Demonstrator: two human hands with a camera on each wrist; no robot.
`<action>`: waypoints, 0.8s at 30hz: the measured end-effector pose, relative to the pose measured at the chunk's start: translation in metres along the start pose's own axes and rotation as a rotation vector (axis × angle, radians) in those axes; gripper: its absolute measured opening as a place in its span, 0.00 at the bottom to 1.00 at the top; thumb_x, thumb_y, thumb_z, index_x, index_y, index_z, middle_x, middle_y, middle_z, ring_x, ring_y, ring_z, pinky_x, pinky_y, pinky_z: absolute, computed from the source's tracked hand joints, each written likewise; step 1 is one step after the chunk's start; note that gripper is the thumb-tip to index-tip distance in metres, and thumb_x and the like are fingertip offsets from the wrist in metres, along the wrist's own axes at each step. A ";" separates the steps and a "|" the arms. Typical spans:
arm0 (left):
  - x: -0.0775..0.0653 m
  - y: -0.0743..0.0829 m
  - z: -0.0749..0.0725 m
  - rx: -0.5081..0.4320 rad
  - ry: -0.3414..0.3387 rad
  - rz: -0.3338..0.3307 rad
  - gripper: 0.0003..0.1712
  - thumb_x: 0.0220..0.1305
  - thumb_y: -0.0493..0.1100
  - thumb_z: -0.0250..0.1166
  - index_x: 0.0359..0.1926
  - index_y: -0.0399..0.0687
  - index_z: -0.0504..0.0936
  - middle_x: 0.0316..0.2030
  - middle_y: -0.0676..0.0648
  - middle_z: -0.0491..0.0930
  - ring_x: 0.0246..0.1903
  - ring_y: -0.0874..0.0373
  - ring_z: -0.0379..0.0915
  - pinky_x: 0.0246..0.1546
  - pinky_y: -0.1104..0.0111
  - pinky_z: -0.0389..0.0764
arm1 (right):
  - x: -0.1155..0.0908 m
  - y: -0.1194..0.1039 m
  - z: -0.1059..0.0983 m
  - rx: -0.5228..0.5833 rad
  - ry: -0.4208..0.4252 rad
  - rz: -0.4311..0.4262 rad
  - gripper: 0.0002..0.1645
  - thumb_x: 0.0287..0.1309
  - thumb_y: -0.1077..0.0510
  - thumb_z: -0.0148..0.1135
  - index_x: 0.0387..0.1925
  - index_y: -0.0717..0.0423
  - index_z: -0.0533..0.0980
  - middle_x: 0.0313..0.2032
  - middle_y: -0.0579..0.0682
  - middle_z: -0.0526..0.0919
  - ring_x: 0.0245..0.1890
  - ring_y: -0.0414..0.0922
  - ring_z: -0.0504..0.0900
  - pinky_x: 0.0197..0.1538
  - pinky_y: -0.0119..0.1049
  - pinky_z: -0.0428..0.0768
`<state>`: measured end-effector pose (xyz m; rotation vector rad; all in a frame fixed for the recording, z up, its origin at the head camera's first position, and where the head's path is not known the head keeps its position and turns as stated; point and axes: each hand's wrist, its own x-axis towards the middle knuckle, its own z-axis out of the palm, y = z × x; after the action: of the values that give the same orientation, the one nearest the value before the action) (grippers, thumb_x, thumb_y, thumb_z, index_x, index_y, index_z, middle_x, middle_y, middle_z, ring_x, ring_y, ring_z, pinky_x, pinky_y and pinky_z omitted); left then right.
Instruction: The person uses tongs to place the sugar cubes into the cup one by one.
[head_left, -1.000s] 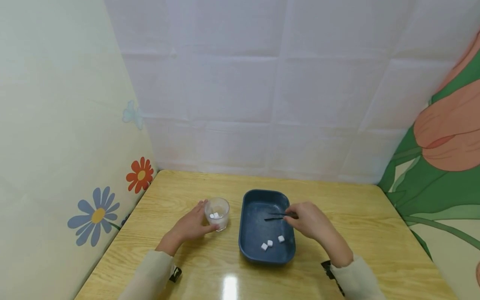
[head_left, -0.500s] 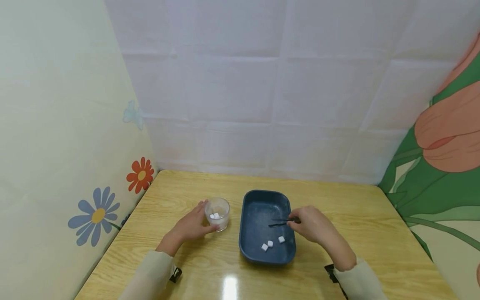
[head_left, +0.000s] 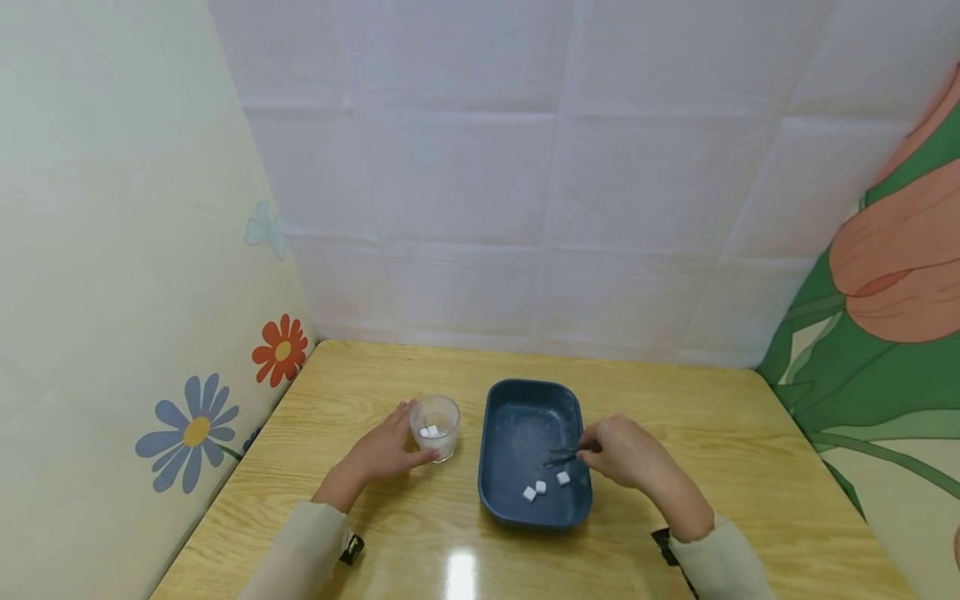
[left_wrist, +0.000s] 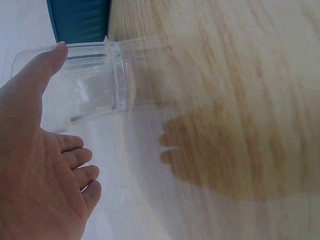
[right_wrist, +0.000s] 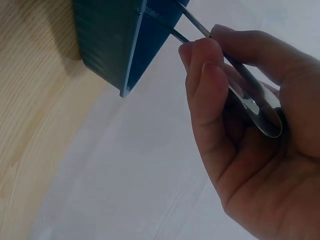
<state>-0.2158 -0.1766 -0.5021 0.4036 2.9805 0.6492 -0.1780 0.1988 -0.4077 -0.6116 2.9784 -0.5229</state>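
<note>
My left hand (head_left: 386, 446) holds a clear glass (head_left: 444, 417) standing on the table, the thumb along its near side and the fingers behind. A few small white cubes (head_left: 430, 432) lie inside the glass. In the left wrist view the thumb lies over the glass wall, while the other fingers are loosely bent. My right hand (head_left: 626, 450) pinches dark metal tweezers (right_wrist: 252, 97) between thumb and fingers over the right rim of a dark blue tray (head_left: 510, 429). The tweezers' tips are parted and point into the tray, just above three white cubes (head_left: 563, 478) on its floor.
The tray and glass stand side by side on a wooden table (head_left: 382, 542), the glass to the left. A white sheet (head_left: 480, 208) hangs behind the table. Printed flower panels (head_left: 885, 375) flank it on both sides.
The right hand has moved slightly toward me and to the right, bringing the tweezers' tips down nearer the cubes. The left hand and glass have stayed put.
</note>
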 end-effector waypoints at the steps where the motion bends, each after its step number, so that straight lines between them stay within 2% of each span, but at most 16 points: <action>1: 0.000 0.000 0.000 -0.001 0.000 0.001 0.62 0.48 0.75 0.60 0.73 0.46 0.47 0.72 0.44 0.49 0.71 0.49 0.43 0.65 0.51 0.58 | -0.001 0.000 0.000 -0.003 -0.003 0.002 0.03 0.52 0.57 0.67 0.28 0.52 0.84 0.25 0.41 0.82 0.23 0.34 0.76 0.28 0.33 0.75; 11: 0.000 0.000 0.000 0.000 -0.001 0.006 0.61 0.48 0.75 0.59 0.73 0.46 0.47 0.72 0.44 0.48 0.71 0.49 0.43 0.65 0.51 0.57 | -0.004 -0.001 -0.002 -0.021 -0.055 0.033 0.03 0.51 0.57 0.67 0.24 0.49 0.83 0.23 0.40 0.82 0.21 0.35 0.74 0.29 0.35 0.75; 24: 0.000 -0.001 0.001 -0.006 0.000 0.004 0.62 0.48 0.76 0.58 0.73 0.47 0.46 0.72 0.45 0.48 0.71 0.50 0.42 0.65 0.51 0.57 | -0.004 -0.002 -0.002 -0.055 -0.111 0.043 0.05 0.51 0.58 0.67 0.23 0.51 0.83 0.21 0.39 0.80 0.19 0.37 0.72 0.27 0.36 0.73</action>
<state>-0.2162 -0.1775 -0.5032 0.4086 2.9780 0.6583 -0.1739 0.1988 -0.4055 -0.5597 2.9026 -0.3914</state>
